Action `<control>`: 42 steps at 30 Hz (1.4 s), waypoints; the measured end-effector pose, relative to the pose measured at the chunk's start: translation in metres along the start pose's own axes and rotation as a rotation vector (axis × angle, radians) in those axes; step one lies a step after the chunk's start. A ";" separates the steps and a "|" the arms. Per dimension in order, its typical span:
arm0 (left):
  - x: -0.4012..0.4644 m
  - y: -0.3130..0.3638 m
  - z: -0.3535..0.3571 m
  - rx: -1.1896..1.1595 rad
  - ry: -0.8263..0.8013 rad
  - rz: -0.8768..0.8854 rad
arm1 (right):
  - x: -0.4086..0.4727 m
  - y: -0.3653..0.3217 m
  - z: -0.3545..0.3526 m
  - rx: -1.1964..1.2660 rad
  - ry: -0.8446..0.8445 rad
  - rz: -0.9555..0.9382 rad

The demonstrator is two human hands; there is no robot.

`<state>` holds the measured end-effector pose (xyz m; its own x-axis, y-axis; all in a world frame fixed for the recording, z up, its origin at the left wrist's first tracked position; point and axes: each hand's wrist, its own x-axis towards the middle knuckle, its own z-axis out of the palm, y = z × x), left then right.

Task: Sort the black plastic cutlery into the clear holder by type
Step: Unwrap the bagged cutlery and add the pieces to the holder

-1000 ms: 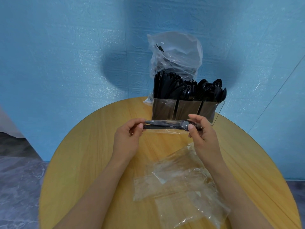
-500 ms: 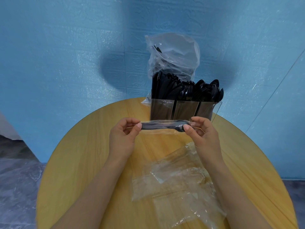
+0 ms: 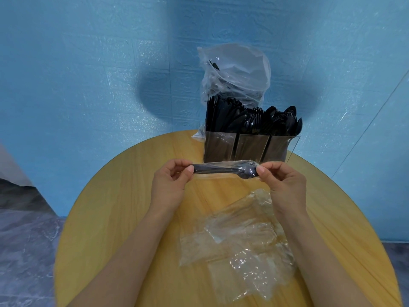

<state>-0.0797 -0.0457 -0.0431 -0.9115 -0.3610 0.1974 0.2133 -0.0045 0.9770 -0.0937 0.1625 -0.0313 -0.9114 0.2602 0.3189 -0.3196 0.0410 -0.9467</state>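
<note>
Left hand (image 3: 170, 185): pinches handle end of wrapped spoon (image 3: 223, 169).
Right hand (image 3: 285, 185): pinches bowl end.
Spoon: level, above table (image 3: 115, 207), just before holder (image 3: 250, 147).
Holder: 3 compartments, filled with cutlery.
Wrappers (image 3: 239, 247): on table.

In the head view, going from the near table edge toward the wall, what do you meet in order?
Pile of empty clear wrappers → wrapped black spoon held between left hand and right hand → clear holder packed with black cutlery → clear plastic bag against the blue wall.
</note>
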 end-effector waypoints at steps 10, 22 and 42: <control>0.000 0.001 0.000 -0.029 -0.022 -0.034 | -0.001 0.003 0.000 -0.003 -0.014 0.068; -0.006 0.007 -0.003 -0.091 -0.061 -0.076 | -0.004 -0.004 0.001 -0.030 -0.011 0.024; -0.018 0.071 -0.035 -0.100 0.137 -0.042 | -0.006 -0.036 -0.045 -0.307 0.232 0.097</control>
<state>-0.0359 -0.0721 0.0198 -0.8652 -0.4823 0.1372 0.2163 -0.1121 0.9699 -0.0651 0.2031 -0.0010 -0.8398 0.4863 0.2414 -0.1101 0.2829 -0.9528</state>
